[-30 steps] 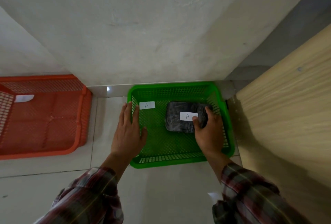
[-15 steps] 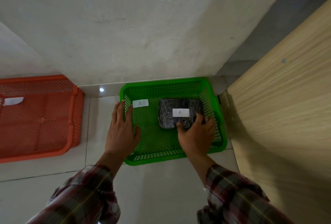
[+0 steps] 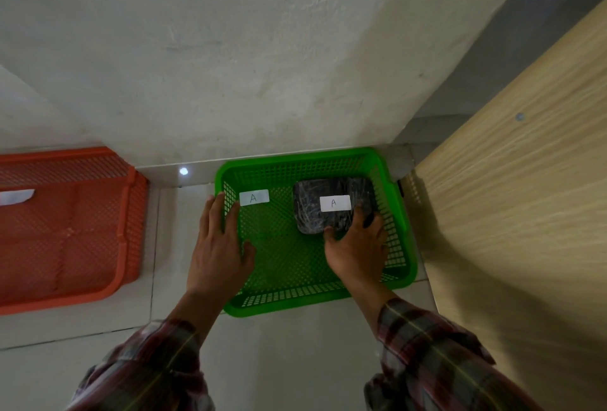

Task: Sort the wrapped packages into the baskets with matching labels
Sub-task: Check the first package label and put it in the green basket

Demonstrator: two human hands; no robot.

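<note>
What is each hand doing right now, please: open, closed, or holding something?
Left hand: open, flat on the green basket left rim.
Right hand: fingers on the black wrapped package inside the basket; firm grip cannot be told.

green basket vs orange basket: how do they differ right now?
The green basket holds a dark wrapped package labelled A; the orange basket shows nothing inside. The green basket's label reads A; the orange basket's label is cut off at the frame edge, unreadable. Both hands touch the green basket or its package; none touches the orange. Both are mesh plastic, on the floor by the wall.
</note>
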